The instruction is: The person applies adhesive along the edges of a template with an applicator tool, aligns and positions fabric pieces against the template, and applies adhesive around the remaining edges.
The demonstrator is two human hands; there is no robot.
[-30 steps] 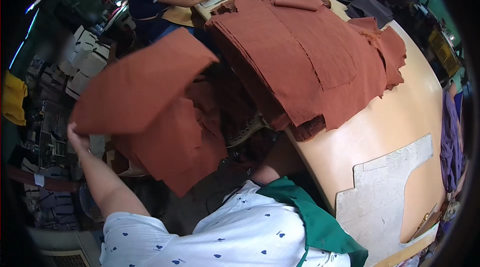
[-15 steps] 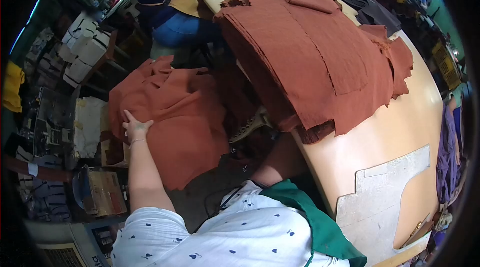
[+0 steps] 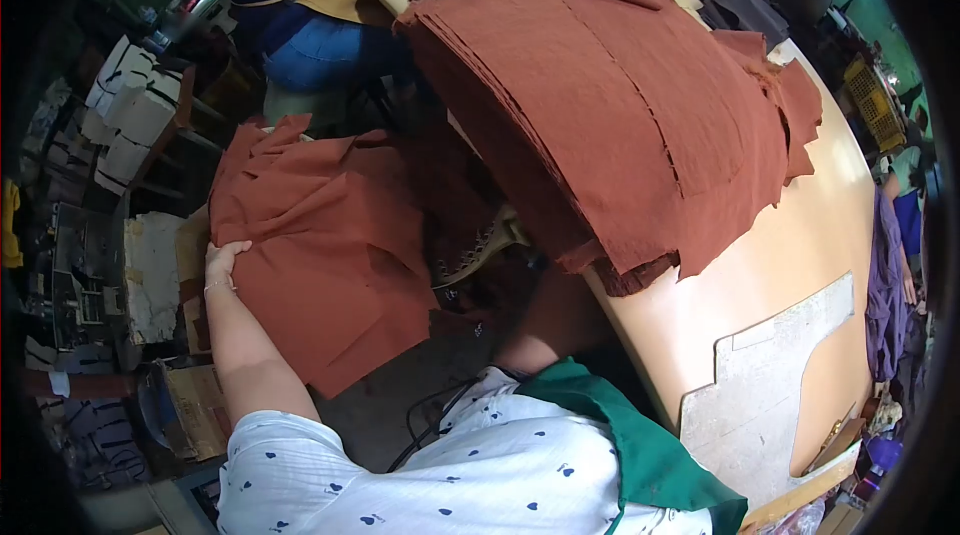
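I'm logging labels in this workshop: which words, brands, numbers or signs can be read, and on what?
No text can be read.
White shirt: tiny marks in its print, too small to read.
Pale template: thin lines, no legible writing.
Rust-brown cloth at the left hand: no lettering visible.

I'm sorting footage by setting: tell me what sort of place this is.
Probably a leather or fabric workshop: a stack of brown sheets and a pale, notched board lie on the table.

A pale sheen lit the tabletop (image 3: 750, 255) along its right edge; deep shadow lay under its left edge. Lens distortion bowed its sides, and black vignetting swallowed the view's corners.
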